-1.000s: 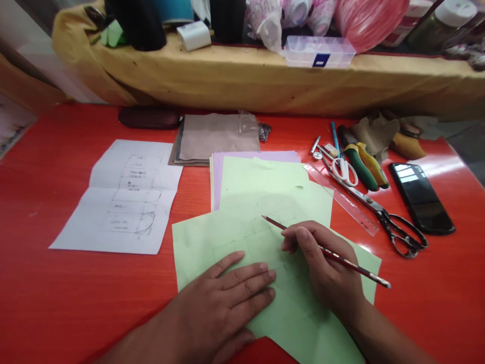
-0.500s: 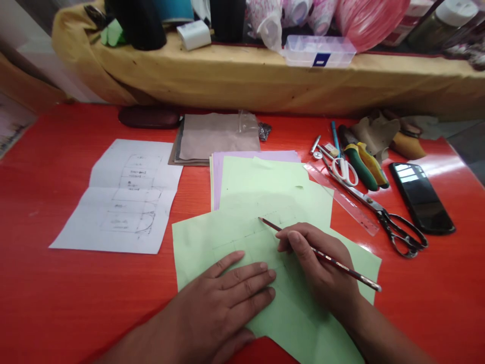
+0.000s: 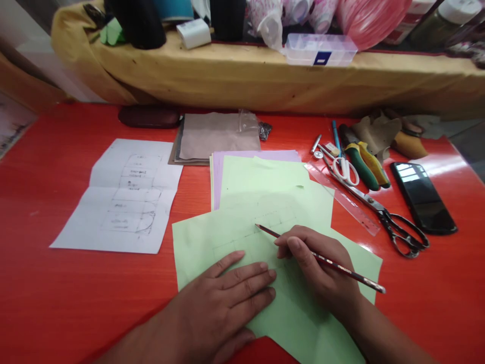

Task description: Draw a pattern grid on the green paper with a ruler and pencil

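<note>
My right hand [image 3: 318,268] grips a dark pencil [image 3: 352,275], its fingers pinched near the sharpened end. The pencil's tip is at faint drawn lines on a light green sheet of paper [image 3: 200,235]. My left hand [image 3: 235,293] lies flat on the same sheet, fingers stretched out, left of the right hand. Thin pencil lines form a partly drawn outline, some of it hidden under my left hand. To the left lies a creased white sheet [image 3: 102,212] with a hand-drawn, labelled sketch.
Behind the green sheet are purple paper [image 3: 217,187] and brown sheets [image 3: 212,136]. On the right lie a clear ruler [image 3: 348,205], large scissors [image 3: 379,206], white-handled scissors [image 3: 346,172], green-yellow pliers [image 3: 364,162] and a phone [image 3: 422,197]. A dark case [image 3: 149,117] sits at the back left.
The pencil tip has shifted slightly left and toward me along the drawn lines, my right hand moving a little with it. My left hand has stayed in place.
</note>
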The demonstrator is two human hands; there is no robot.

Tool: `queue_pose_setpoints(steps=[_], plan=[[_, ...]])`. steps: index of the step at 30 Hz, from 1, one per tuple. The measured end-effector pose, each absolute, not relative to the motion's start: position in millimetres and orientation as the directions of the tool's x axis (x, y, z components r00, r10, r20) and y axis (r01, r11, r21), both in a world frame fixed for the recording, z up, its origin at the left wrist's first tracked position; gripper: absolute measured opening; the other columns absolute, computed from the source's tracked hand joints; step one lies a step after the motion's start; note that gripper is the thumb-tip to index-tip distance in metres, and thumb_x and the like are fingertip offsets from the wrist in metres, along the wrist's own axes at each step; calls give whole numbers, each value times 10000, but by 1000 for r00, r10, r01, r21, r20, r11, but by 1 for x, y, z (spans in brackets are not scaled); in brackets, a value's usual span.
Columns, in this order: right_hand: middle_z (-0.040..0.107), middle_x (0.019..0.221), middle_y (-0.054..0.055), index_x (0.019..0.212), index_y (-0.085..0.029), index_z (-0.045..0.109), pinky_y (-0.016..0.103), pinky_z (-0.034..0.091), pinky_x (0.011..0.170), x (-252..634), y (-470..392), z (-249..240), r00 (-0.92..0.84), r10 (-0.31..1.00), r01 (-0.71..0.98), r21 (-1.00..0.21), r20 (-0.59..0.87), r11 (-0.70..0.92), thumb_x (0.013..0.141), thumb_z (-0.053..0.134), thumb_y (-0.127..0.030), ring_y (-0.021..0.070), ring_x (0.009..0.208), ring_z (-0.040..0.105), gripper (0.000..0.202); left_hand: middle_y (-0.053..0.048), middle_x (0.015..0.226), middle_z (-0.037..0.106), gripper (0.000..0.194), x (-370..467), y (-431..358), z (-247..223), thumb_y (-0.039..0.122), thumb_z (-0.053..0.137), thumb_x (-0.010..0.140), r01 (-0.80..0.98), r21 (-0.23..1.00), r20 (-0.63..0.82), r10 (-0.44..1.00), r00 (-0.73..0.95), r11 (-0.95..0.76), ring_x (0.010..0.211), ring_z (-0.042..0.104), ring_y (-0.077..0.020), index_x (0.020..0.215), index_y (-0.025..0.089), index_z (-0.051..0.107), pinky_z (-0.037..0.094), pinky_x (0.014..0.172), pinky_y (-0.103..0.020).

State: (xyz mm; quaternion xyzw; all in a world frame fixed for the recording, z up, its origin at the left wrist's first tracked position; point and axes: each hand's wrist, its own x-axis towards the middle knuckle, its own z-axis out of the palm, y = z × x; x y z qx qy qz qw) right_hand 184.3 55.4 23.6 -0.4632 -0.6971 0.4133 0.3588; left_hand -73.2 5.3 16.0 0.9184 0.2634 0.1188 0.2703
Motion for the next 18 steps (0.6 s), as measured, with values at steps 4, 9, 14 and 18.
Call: queue_pose_setpoints(steps=[4,9,14,18], plan=[[779,774,1,975,-235,786,278,552,617,184,55,24,-306,945,359,-906,113,224,1120,582,-308,150,696,744,261,-48,1699,520,522,-73,6,18,329,638,1110,419,550,79,544,835,-723,1606,454,-178,1603,197,527,93,1408,-396],[782,781,0,974,-233,784,269,553,614,184,55,23,-312,943,362,-902,118,233,1116,580,-292,146,699,745,256,-46,1699,518,487,-73,7,19,342,627,1119,427,515,85,539,838,-744,1606,453,-172,1575,188,550,32,1403,-387],[784,773,0,959,-233,782,272,558,613,184,56,24,-306,945,366,-902,115,228,1109,584,-297,147,692,746,256,-49,1701,512,509,-73,7,19,348,627,1118,420,526,77,534,842,-739,1609,448,-177,1592,188,535,42,1404,-391],[788,764,6,945,-235,784,281,554,595,183,57,25,-301,948,387,-894,107,224,1104,580,-305,155,676,743,268,-49,1697,521,497,-73,6,17,342,614,1124,424,532,79,542,837,-733,1607,453,-178,1592,194,537,53,1406,-393]])
